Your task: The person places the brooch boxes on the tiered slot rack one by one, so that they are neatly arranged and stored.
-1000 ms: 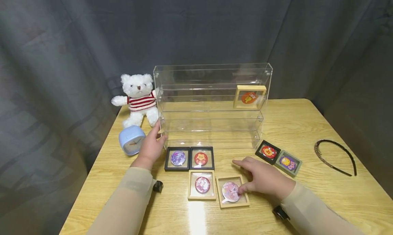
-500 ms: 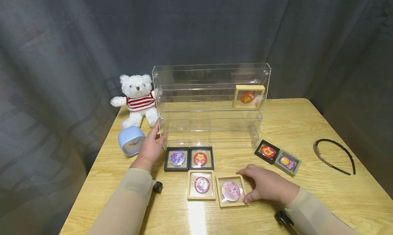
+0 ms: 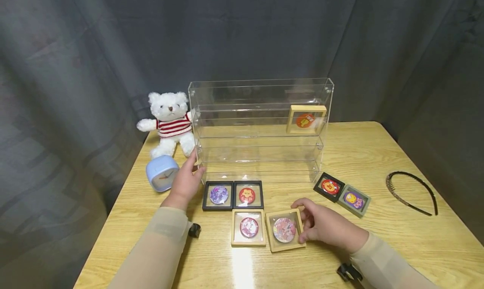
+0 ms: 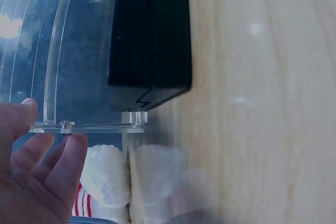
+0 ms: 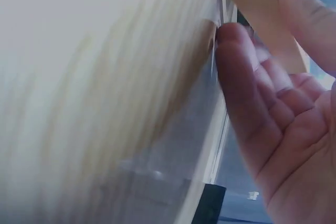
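My left hand [image 3: 184,184] holds the left side panel of a clear acrylic display rack [image 3: 260,146]. In the left wrist view the thumb lies on one side of the panel [image 4: 94,128] and the fingers on the other. My right hand [image 3: 329,228] pinches the right edge of a light wood-coloured display frame [image 3: 284,251] with a pink round badge [image 3: 284,230] inside. That frame sits tilted, its right side raised. Beside it lies a similar frame [image 3: 248,243] with a red-and-white badge. A wood-coloured frame [image 3: 307,108] with an orange badge stands in the rack, upper right.
Two black frames [image 3: 233,208] lie before the rack. To the right lie a small black frame [image 3: 329,187] and a green one [image 3: 353,200], then a headband [image 3: 416,177]. A white teddy bear [image 3: 172,121] and blue alarm clock [image 3: 161,172] stand left.
My right hand has drawn back from over the pink-badge frame to its right edge and gripped it. The frame has tipped up on that side. The left hand has stayed on the rack.
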`<state>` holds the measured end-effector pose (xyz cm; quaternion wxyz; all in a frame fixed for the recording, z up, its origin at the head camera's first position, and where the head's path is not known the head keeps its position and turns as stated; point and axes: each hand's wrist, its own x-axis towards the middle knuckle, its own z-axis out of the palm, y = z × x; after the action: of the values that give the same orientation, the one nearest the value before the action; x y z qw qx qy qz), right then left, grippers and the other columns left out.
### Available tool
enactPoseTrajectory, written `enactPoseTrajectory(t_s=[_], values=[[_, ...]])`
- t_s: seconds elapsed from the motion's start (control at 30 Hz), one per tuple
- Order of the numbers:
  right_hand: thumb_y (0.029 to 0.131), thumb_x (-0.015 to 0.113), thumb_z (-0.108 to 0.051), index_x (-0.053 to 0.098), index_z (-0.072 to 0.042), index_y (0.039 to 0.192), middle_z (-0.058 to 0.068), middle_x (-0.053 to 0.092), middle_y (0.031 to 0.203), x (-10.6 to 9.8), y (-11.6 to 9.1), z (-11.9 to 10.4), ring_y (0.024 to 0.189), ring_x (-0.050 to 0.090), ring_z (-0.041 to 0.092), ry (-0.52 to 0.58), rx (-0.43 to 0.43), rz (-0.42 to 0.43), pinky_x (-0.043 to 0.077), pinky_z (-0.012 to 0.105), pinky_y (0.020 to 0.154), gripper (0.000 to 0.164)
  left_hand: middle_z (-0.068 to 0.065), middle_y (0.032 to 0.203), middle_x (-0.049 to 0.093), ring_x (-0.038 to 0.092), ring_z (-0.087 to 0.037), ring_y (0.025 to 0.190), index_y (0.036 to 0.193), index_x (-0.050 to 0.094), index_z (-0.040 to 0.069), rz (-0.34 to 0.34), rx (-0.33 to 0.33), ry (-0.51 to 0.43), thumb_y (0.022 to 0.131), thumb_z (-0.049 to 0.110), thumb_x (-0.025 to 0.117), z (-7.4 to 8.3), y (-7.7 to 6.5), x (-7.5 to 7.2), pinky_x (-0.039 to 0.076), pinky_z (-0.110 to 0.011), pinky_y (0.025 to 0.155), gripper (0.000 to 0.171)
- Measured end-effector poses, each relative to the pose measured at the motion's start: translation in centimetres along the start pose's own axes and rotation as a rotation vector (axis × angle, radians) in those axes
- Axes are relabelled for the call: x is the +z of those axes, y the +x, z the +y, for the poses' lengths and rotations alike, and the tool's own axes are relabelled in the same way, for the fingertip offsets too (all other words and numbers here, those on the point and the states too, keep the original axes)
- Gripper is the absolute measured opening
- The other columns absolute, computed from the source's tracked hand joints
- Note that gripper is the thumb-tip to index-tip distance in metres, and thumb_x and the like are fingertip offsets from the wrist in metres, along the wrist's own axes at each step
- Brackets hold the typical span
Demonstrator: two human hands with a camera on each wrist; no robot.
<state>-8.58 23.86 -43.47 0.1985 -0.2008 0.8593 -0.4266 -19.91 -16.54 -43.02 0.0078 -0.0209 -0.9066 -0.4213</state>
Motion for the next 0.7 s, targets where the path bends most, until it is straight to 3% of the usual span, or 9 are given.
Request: enactPoseTrajectory(t_s=[0.13, 0.27, 0.7], values=[[0.076, 0.086, -0.007, 0.046, -0.009, 0.133, 0.008, 0.058, 0.091, 0.0, 0.2, 0.2, 0.07, 0.063, 0.018, 0.09, 0.015, 0.012, 0.054, 0.029, 0.062, 0.07, -0.012, 0.154, 0.039, 0.051, -0.034, 0.126, 0.16, 0.012, 0.034, 0.001, -0.006, 0.0, 0.102, 0.024, 0.056, 0.0, 0.0, 0.0, 0.049, -0.051, 0.096, 0.074], [0.078, 0.083, -0.006, 0.048, -0.01, 0.131, 0.007, 0.058, 0.09, -0.6, 0.8, 0.0, 0.073, 0.064, 0.02, 0.073, 0.01, 0.082, 0.054, 0.029, 0.061, 0.064, -0.012, 0.154, 0.039, 0.051, -0.034, 0.126, 0.16, 0.012, 0.035, -0.003, -0.016, -0.005, 0.103, 0.025, 0.056, 0.1, 0.0, 0.0, 0.049, -0.051, 0.096, 0.073], [0.082, 0.082, -0.007, 0.055, -0.008, 0.124, -0.001, 0.063, 0.088, -4.6, 4.1, -3.4, 0.079, 0.064, 0.014, -0.139, -0.141, 0.375, 0.055, 0.028, 0.066, 0.05, -0.007, 0.157, 0.034, 0.049, -0.034, 0.127, 0.158, 0.01, 0.042, -0.015, -0.036, -0.039, 0.103, 0.022, 0.055, 0.0, -0.1, -0.1, 0.05, -0.051, 0.094, 0.074]])
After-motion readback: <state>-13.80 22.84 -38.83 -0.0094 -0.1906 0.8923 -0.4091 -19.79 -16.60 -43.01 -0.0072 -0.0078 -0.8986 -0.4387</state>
